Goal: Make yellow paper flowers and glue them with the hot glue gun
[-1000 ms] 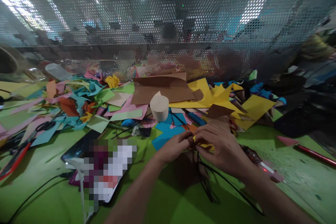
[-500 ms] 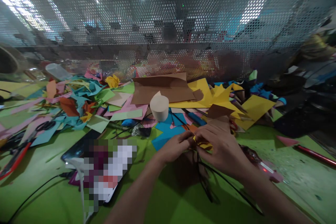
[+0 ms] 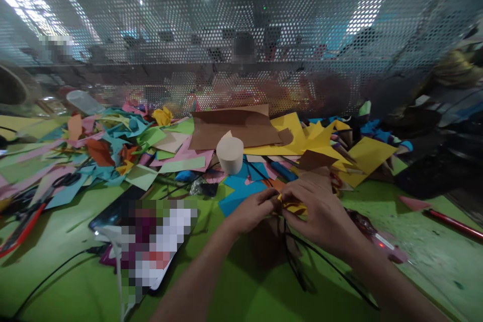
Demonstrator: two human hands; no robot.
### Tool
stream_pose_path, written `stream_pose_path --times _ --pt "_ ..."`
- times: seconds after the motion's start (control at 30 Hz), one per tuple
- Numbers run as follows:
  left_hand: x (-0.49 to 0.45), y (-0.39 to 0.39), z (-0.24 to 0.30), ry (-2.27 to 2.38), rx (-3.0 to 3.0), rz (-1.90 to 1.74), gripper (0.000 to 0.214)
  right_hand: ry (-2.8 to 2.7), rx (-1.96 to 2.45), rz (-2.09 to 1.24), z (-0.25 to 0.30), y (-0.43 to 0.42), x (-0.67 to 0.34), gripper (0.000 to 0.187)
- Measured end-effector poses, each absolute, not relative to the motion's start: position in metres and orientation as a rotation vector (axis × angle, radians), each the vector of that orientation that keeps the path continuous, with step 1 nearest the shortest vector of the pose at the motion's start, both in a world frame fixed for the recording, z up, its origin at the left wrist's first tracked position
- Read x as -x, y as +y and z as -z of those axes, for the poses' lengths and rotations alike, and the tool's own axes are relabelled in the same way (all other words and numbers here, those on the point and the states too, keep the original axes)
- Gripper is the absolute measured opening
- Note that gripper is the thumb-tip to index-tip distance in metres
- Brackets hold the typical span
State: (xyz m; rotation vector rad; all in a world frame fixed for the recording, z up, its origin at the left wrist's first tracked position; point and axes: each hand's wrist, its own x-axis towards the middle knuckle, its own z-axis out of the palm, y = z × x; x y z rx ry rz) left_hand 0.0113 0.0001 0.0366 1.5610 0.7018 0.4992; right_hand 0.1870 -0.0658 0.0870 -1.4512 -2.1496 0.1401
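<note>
My left hand point(image 3: 253, 212) is closed, its fingertips pinching the left end of a small folded yellow paper piece point(image 3: 296, 207). Curled around the same piece from the right is my right hand point(image 3: 316, 206), whose fingers partly cover it. Under both hands stands a shadowed brown paper form point(image 3: 268, 241); how it joins the yellow piece is hidden. Thin black cords point(image 3: 332, 263) hang from below the hands and trail to the lower right. Blue paper point(image 3: 237, 198) lies just beyond my left hand.
A roll of cream paper point(image 3: 230, 157) stands behind the hands, before brown sheets point(image 3: 230, 128) and heaped colored scraps. Left are a phone point(image 3: 177, 241) with a cable and red-handled scissors point(image 3: 24, 229). A pink glue gun point(image 3: 388, 247) lies right, near a red pen point(image 3: 456, 224). Perforated metal point(image 3: 241, 20) rises behind.
</note>
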Motion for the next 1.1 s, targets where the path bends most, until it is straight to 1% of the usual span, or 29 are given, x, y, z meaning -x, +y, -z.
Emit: stream_pose_path --times 0.17,0.3,0.5,0.7,0.97,1.1 --pt "-0.0114 0.0010 -0.0332 0.711 -1.572 -0.510 0.024 -2.167 1.454 -0.156 -0.0894 -0.0669 -0.1873 0.014" --pt "-0.0116 0.0008 -0.0341 0.715 -1.590 -0.516 0.021 -2.160 1.472 -0.133 -0.0885 -0.0669 -0.1862 0.015" --pt "-0.0121 -0.0007 -0.0386 0.701 -1.581 -0.511 0.017 -2.161 1.488 -0.090 -0.0876 -0.0664 -0.1852 0.013" --pt "-0.0129 -0.0007 -0.0378 0.718 -1.603 -0.497 0.022 -2.132 1.526 -0.090 -0.0873 -0.0669 -0.1834 0.011" --pt "-0.0127 0.0016 -0.0340 0.712 -1.643 -0.486 0.014 -2.085 1.557 -0.173 -0.0868 -0.0671 -0.1837 0.008" --pt "-0.0125 0.0017 -0.0340 0.705 -1.630 -0.492 0.015 -2.081 1.556 -0.192 -0.0867 -0.0674 -0.1838 0.007"
